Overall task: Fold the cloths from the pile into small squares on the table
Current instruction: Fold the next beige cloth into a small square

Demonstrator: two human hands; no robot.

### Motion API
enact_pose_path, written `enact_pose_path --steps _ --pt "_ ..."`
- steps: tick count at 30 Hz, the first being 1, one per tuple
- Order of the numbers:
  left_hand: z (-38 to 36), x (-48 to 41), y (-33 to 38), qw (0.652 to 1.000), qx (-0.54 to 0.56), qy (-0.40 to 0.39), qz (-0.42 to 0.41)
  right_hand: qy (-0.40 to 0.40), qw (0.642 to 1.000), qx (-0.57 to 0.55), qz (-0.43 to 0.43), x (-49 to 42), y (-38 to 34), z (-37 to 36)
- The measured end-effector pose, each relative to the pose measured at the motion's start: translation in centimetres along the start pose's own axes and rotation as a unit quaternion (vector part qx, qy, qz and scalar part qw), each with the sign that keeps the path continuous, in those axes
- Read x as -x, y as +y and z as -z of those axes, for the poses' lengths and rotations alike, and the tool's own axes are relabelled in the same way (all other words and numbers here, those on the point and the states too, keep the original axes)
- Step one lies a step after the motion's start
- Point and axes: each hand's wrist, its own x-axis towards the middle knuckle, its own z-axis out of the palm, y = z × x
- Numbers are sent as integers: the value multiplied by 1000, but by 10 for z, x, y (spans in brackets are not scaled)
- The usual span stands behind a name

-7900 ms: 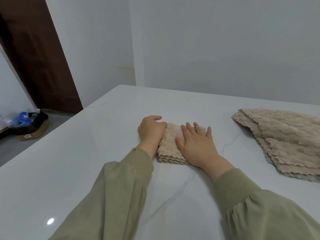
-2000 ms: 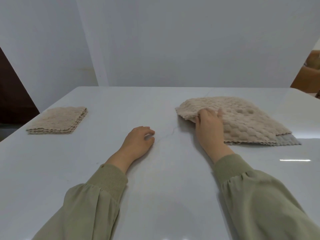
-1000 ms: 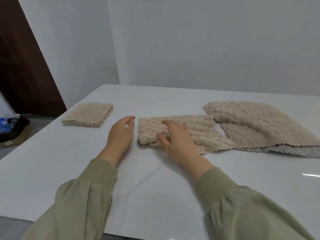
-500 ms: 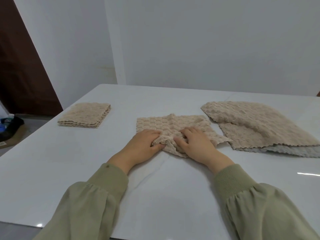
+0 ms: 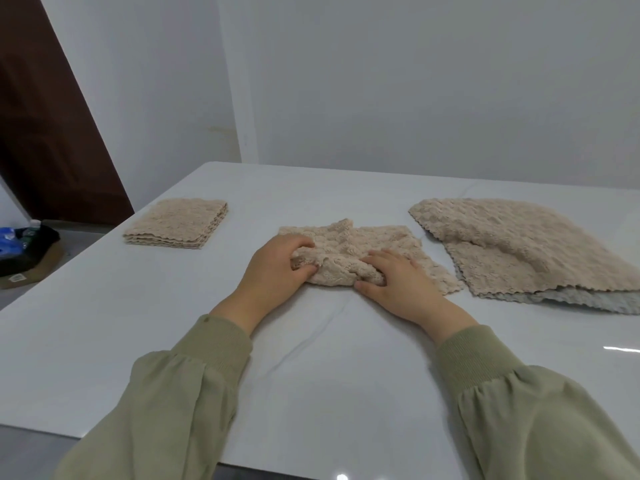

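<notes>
Head view: beige cloth (image 5: 349, 254), table (image 5: 311, 341) centre, near edge pinched by left hand (image 5: 277, 268) and right hand (image 5: 398, 282). Pile (image 5: 519, 251) right; folded square (image 5: 176, 223) far left. Advice: align scalloped edges, then press flat.

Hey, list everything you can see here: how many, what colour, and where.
table: one, white, fills the foreground
folded cloth: one, beige, far left of the table
half-folded cloth: one, beige, table centre, near edge bunched up
cloth pile: one, beige, right of the table
grey cloth: one, at the bottom of the pile
door: one, dark brown, back left
cardboard box: one, brown, on the floor at left
sleeves: two, olive green, foreground
left hand: grips the half-folded cloth's near edge
right hand: grips the same edge
</notes>
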Motion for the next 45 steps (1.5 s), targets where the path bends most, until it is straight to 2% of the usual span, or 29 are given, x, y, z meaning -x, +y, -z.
enact_pose_path --steps 3,6,14,19,22,25,26,28,30,31,32,33,35,37,41,45 --pt "-3 1 2 992 -29 45 -113 16 1000 -8 -4 -3 2 -3" --pt "-8 2 4 985 -39 30 -165 20 1000 -7 -6 -6 3 -4" --pt "-9 4 7 992 -46 -54 -102 15 1000 -20 1 -8 5 -4" --pt "7 1 6 994 48 -87 -44 23 996 -81 11 -8 8 -2" --pt "27 3 8 977 137 -166 13 50 996 -78 13 -4 5 3" --pt "40 7 8 931 234 -278 42 68 997 -19 12 0 0 9" --pt "41 8 8 921 264 -282 56 68 998 -11 10 1 -2 11" --pt "37 7 6 931 273 -223 95 71 997 -4 6 2 -5 14" --pt "26 4 4 966 200 -122 112 74 997 26 4 2 -7 13" --pt "20 3 2 985 112 -96 88 59 997 44 1 2 -7 11" --pt "14 2 1 992 17 -113 51 34 998 59 -2 2 -8 8" --pt "7 2 -2 985 -63 -162 20 4 997 71 -7 3 -8 5" --pt "-4 3 -4 954 -162 -251 15 -46 995 89 -20 4 -9 0" --pt "-10 1 -5 941 -206 -267 35 -56 994 90 -31 4 -9 -1" --pt "-6 -4 -7 935 -243 -245 83 -45 992 102 -53 8 -11 4" --pt "-2 -4 -13 933 -252 -228 118 -86 987 100 -88 13 -12 4"
